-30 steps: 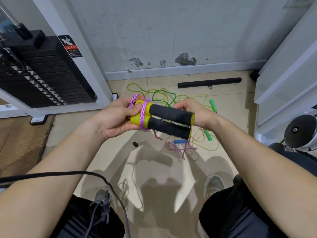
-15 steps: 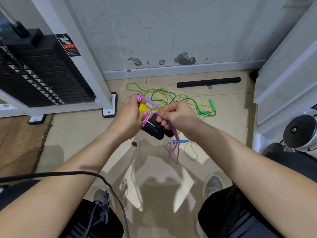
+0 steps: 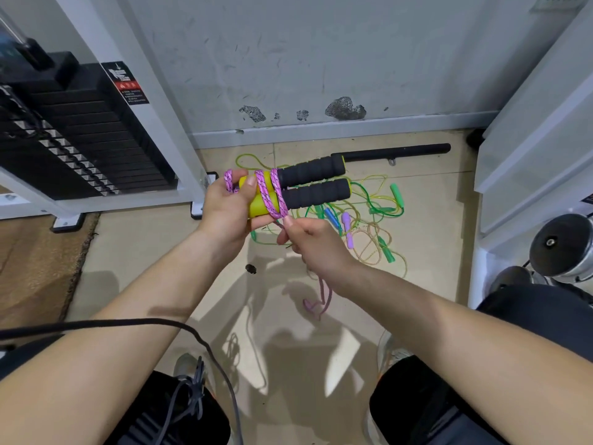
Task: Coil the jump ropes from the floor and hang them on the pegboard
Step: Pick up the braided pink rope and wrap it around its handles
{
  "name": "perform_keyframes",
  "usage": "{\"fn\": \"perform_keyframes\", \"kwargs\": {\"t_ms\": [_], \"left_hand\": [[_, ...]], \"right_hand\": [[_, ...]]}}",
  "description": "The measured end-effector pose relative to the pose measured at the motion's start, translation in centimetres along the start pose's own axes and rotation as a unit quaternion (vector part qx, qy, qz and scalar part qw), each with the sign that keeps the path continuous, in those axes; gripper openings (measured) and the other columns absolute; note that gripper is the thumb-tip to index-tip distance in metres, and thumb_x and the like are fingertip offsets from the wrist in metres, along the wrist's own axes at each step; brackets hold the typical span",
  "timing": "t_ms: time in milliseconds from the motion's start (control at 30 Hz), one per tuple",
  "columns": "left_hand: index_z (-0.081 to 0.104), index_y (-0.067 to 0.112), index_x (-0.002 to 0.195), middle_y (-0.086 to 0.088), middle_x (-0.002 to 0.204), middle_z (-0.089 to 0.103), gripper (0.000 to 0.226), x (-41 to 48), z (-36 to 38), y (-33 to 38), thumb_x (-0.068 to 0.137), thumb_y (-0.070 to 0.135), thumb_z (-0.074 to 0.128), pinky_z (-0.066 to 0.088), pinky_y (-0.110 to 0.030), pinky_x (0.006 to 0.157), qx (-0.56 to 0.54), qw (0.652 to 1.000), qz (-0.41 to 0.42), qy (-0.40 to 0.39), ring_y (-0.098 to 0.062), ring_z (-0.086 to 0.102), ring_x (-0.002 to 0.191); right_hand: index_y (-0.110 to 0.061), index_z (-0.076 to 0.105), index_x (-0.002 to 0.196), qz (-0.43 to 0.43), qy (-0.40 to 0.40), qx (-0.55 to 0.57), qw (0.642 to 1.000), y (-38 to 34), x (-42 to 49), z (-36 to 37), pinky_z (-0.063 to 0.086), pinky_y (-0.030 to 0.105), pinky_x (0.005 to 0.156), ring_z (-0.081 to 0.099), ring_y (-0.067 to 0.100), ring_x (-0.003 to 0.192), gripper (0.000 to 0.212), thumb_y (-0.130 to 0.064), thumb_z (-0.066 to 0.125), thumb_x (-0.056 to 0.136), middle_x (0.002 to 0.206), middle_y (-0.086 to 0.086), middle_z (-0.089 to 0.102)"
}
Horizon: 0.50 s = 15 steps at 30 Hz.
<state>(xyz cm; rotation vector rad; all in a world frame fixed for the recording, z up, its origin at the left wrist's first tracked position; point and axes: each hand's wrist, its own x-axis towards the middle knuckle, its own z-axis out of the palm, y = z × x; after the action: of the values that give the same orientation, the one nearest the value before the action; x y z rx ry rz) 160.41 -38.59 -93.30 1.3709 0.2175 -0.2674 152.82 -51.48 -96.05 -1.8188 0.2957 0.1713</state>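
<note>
pink jump rope [image 3: 276, 200], held above the floor [image 3: 134, 252] at mid-scene. its two handles [image 3: 313, 184], yellow with black foam sleeves, lie side by side, foam ends pointing right. the pink cord crosses the yellow ends in several turns. the left grip [image 3: 226, 213] is closed round the yellow ends, thumb on top, with a loop of cord showing at its far-left edge. the right grip [image 3: 316, 245] pinches the free cord between thumb and forefinger just below the handles. the remaining cord tail [image 3: 321, 297] hangs below that wrist; whether it reaches the floor cannot be told. on the tiles beyond the hands lies a tangle of green and yellow ropes [image 3: 372, 216], with a blue handle [image 3: 330, 216] and a lilac handle [image 3: 348, 231] among them. farther off, a black bar [image 3: 394, 152] lies along the baseboard. a weight stack [image 3: 80, 133] stands at far left, and a brown mat [image 3: 32, 261] lies nearer on that side.
</note>
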Motion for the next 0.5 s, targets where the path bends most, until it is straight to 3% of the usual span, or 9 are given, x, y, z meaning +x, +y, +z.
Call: {"fn": "perform_keyframes", "kwargs": {"t_ms": [133,267,333,400,500], "left_hand": [[0.059,0.009,0.100,-0.005,0.084,0.072,0.012,-0.2,-0.9,1.4,0.103,0.010,0.048,0.061,-0.040,0.063,-0.058,0.995,-0.056,-0.064,-0.022,0.072,0.077],[0.059,0.004,0.122,-0.012,0.101,0.071,0.025,-1.0,-1.5,1.9,0.101,0.011,0.048,0.061,-0.038,0.063,-0.030,0.978,-0.112,-0.171,-0.024,0.073,0.082],[0.059,0.005,0.120,-0.012,0.099,0.069,0.028,-1.1,-1.8,2.2,0.094,0.016,0.054,0.062,-0.042,0.063,0.013,0.965,-0.119,-0.235,-0.024,0.072,0.079],[0.058,0.012,0.110,-0.007,0.092,0.069,0.022,-1.1,-2.2,2.5,0.089,0.016,0.059,0.062,-0.046,0.063,0.076,0.949,-0.106,-0.287,-0.023,0.070,0.074],[0.057,0.017,0.106,-0.005,0.095,0.065,0.014,-0.8,-2.6,2.2,0.094,0.010,0.061,0.060,-0.042,0.057,0.261,0.926,-0.024,-0.273,-0.023,0.068,0.075]], "right_hand": [[-0.015,0.062,0.066,0.033,-0.050,-0.019,0.998,-0.5,1.0,-2.6,0.032,0.025,0.056,0.038,0.004,0.046,0.046,-0.052,0.062,0.092,0.055,-0.010,0.045],[-0.012,0.068,0.093,-0.054,-0.128,-0.016,0.990,-1.7,0.8,-6.3,0.044,0.015,0.063,0.054,0.012,0.071,0.008,-0.019,0.071,0.092,0.078,-0.006,0.061],[-0.009,0.070,0.092,-0.090,-0.168,-0.005,0.982,-1.9,1.3,-7.5,0.050,0.023,0.070,0.062,0.014,0.077,0.006,-0.006,0.071,0.088,0.081,-0.002,0.066],[-0.012,0.072,0.080,-0.055,-0.166,-0.023,0.984,-1.7,2.4,-8.1,0.046,0.028,0.062,0.058,0.012,0.063,0.003,-0.010,0.072,0.078,0.071,0.001,0.065],[-0.008,0.071,0.079,-0.016,-0.136,-0.035,0.990,-1.6,3.4,-8.6,0.037,0.023,0.048,0.045,0.011,0.049,0.010,-0.013,0.079,0.083,0.057,0.001,0.058]]}}
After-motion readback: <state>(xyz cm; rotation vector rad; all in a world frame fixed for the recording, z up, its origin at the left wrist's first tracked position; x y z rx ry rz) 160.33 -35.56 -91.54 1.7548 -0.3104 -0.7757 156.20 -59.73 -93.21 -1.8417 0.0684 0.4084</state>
